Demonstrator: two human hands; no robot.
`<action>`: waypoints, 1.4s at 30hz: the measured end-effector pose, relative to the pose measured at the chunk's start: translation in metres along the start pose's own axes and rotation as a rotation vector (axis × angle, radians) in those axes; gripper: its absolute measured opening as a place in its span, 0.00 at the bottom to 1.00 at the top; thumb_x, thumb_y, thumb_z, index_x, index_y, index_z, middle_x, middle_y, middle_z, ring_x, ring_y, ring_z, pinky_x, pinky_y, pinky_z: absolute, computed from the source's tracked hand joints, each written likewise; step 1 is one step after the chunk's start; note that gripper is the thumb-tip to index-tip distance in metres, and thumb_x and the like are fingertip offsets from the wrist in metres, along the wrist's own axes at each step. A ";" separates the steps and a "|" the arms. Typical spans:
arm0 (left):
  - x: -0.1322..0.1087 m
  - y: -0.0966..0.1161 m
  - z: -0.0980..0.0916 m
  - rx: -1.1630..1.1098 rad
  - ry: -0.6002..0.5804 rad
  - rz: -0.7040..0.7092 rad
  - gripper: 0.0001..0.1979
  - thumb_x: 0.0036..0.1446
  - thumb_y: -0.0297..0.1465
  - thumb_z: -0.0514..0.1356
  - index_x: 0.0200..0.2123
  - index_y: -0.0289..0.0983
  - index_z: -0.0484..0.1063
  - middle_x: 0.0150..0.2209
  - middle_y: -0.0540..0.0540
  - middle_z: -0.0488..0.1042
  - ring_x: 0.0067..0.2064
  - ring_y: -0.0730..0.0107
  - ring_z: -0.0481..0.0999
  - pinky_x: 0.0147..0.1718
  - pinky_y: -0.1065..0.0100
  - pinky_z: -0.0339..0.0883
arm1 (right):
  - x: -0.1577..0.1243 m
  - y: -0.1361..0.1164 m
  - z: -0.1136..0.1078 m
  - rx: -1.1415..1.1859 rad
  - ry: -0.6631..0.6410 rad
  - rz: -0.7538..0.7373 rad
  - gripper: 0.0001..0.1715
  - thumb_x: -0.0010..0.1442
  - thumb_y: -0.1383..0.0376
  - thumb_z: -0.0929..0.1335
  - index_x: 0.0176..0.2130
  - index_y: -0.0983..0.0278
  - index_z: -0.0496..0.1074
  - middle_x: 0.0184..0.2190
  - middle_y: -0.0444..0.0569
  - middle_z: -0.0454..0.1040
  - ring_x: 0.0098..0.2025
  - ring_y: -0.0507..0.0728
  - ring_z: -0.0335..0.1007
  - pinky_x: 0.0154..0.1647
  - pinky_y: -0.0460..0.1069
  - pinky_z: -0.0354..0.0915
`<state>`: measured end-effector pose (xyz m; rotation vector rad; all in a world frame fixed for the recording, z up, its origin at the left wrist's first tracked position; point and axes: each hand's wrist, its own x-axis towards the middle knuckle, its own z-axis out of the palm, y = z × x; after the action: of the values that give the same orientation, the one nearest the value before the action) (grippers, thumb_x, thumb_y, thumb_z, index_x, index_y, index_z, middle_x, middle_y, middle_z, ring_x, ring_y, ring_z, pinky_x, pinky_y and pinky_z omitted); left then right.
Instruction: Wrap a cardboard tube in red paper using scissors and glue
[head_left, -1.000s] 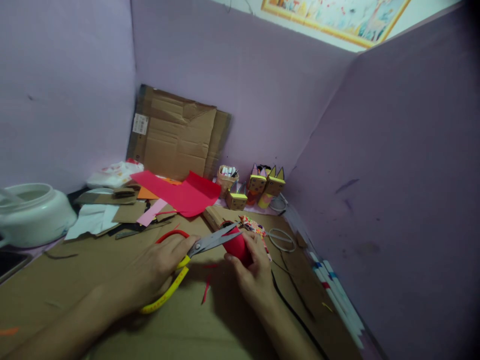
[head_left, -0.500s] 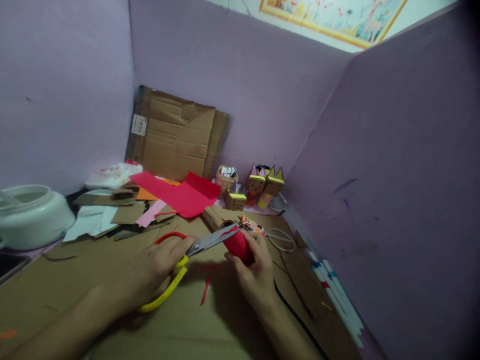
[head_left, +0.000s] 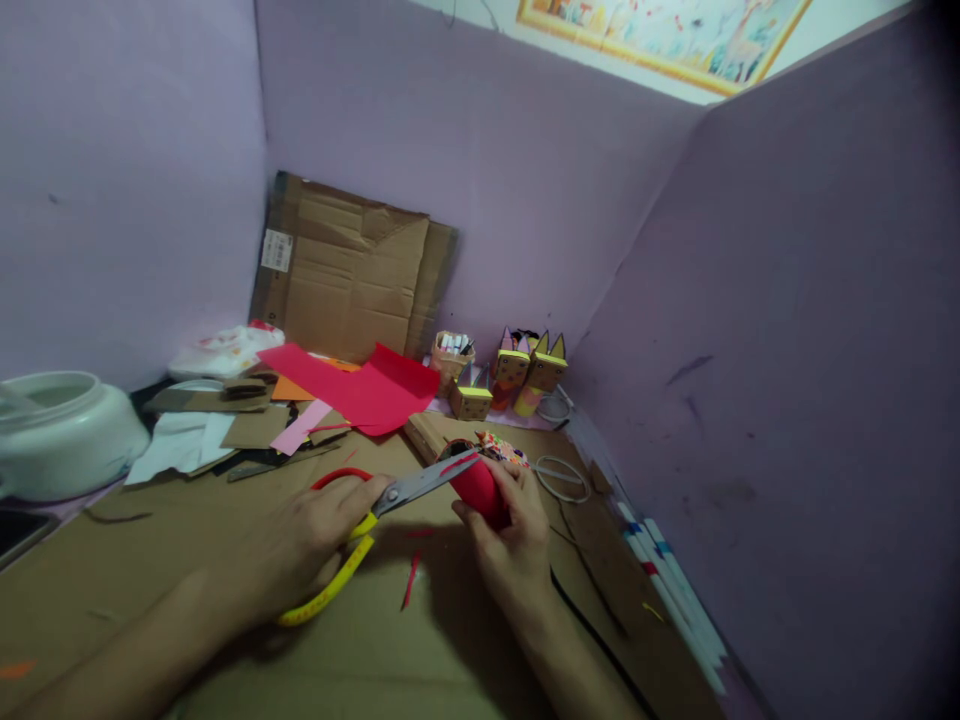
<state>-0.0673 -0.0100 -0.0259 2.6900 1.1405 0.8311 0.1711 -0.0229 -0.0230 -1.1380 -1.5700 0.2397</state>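
Note:
My left hand (head_left: 319, 530) is closed round the handles of a pair of scissors (head_left: 412, 489), one handle red and the other yellow. The blades point right and reach the top edge of a red paper-covered tube (head_left: 482, 493). A thin red sliver of paper lies along the blades near their tips. My right hand (head_left: 510, 535) is wrapped round the tube from the right side and holds it tilted above the cardboard. Thin red paper strips (head_left: 410, 578) lie on the cardboard below the blades.
Red paper (head_left: 375, 390) and cardboard scraps (head_left: 259, 425) lie at the back left, near a white pot (head_left: 71, 435). Small cardboard figures with pointed ears (head_left: 512, 367) and a holder of markers (head_left: 453, 358) stand at the back. White sticks (head_left: 671, 590) lie along the right wall.
Almost nothing differs. My right hand and the red tube have shifted very slightly to the right; the scissors stay at the tube's edge.

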 end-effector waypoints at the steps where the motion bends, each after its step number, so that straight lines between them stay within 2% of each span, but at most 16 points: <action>1: 0.000 0.000 0.000 0.013 -0.002 -0.001 0.30 0.51 0.21 0.48 0.58 0.42 0.55 0.44 0.43 0.72 0.39 0.63 0.73 0.35 0.68 0.65 | 0.000 0.001 0.000 -0.002 -0.003 0.000 0.24 0.52 0.71 0.69 0.50 0.61 0.69 0.43 0.51 0.66 0.46 0.60 0.63 0.47 0.56 0.61; 6: 0.001 0.004 -0.004 0.064 -0.016 -0.001 0.30 0.50 0.21 0.48 0.58 0.41 0.55 0.42 0.45 0.73 0.39 0.62 0.74 0.35 0.67 0.66 | -0.001 0.001 0.000 -0.016 -0.006 0.011 0.25 0.52 0.71 0.70 0.50 0.60 0.69 0.44 0.51 0.66 0.47 0.61 0.63 0.48 0.56 0.61; 13: -0.001 0.004 -0.004 0.073 -0.031 0.005 0.30 0.52 0.21 0.48 0.59 0.41 0.55 0.46 0.43 0.73 0.42 0.61 0.75 0.39 0.65 0.68 | 0.000 0.001 0.001 -0.011 0.009 -0.002 0.26 0.52 0.71 0.70 0.50 0.59 0.69 0.44 0.50 0.66 0.46 0.60 0.64 0.47 0.56 0.61; 20: 0.000 -0.001 -0.004 -0.040 -0.079 -0.007 0.31 0.51 0.22 0.50 0.59 0.46 0.56 0.47 0.48 0.74 0.43 0.63 0.75 0.40 0.67 0.69 | 0.000 -0.001 0.000 0.005 0.013 0.056 0.25 0.50 0.71 0.70 0.50 0.59 0.70 0.44 0.50 0.67 0.46 0.60 0.64 0.47 0.56 0.61; 22: 0.001 -0.003 -0.005 -0.066 -0.055 -0.009 0.31 0.52 0.22 0.49 0.59 0.45 0.55 0.47 0.47 0.74 0.44 0.63 0.75 0.41 0.67 0.69 | 0.001 -0.002 0.001 0.049 0.022 0.097 0.24 0.49 0.70 0.70 0.47 0.59 0.71 0.43 0.50 0.69 0.46 0.60 0.64 0.48 0.57 0.60; 24: 0.002 -0.006 -0.008 -0.052 0.020 -0.031 0.28 0.54 0.24 0.49 0.60 0.43 0.55 0.49 0.44 0.73 0.46 0.61 0.74 0.43 0.64 0.68 | 0.003 -0.003 0.001 0.130 0.013 0.164 0.22 0.47 0.70 0.70 0.45 0.60 0.72 0.43 0.49 0.70 0.47 0.61 0.65 0.49 0.57 0.60; 27: 0.005 -0.011 -0.013 0.052 0.098 -0.182 0.22 0.58 0.30 0.48 0.57 0.41 0.59 0.47 0.41 0.74 0.45 0.57 0.75 0.40 0.63 0.68 | 0.007 -0.005 0.001 0.308 -0.068 0.328 0.22 0.45 0.69 0.71 0.43 0.62 0.73 0.42 0.49 0.73 0.44 0.60 0.67 0.47 0.56 0.62; 30: 0.009 -0.015 -0.019 0.120 0.043 -0.389 0.19 0.58 0.33 0.50 0.53 0.42 0.64 0.41 0.43 0.76 0.39 0.58 0.77 0.33 0.66 0.66 | 0.009 -0.008 0.000 0.476 -0.138 0.462 0.24 0.45 0.68 0.71 0.44 0.63 0.72 0.40 0.48 0.74 0.41 0.59 0.68 0.44 0.53 0.63; 33: 0.012 -0.017 -0.022 0.102 -0.031 -0.499 0.17 0.57 0.34 0.51 0.50 0.42 0.67 0.37 0.44 0.77 0.35 0.59 0.77 0.30 0.67 0.63 | 0.008 -0.008 0.000 0.560 -0.167 0.480 0.25 0.45 0.67 0.71 0.45 0.63 0.71 0.39 0.47 0.74 0.40 0.57 0.68 0.42 0.51 0.64; 36: 0.013 -0.018 -0.022 0.106 -0.077 -0.551 0.17 0.55 0.34 0.53 0.47 0.41 0.69 0.36 0.44 0.77 0.34 0.58 0.76 0.29 0.67 0.61 | 0.007 -0.005 0.001 0.609 -0.193 0.456 0.24 0.45 0.67 0.71 0.44 0.63 0.71 0.38 0.46 0.74 0.39 0.57 0.68 0.41 0.50 0.64; 42: 0.014 -0.020 -0.023 0.150 -0.111 -0.619 0.14 0.54 0.37 0.53 0.41 0.40 0.71 0.31 0.43 0.76 0.32 0.56 0.76 0.29 0.66 0.60 | 0.002 0.000 0.006 0.719 -0.208 0.479 0.27 0.45 0.66 0.72 0.48 0.60 0.69 0.44 0.48 0.74 0.46 0.59 0.68 0.47 0.52 0.63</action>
<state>-0.0839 0.0108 -0.0062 2.2128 1.9109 0.4992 0.1667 -0.0191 -0.0243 -0.8995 -1.1914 1.1719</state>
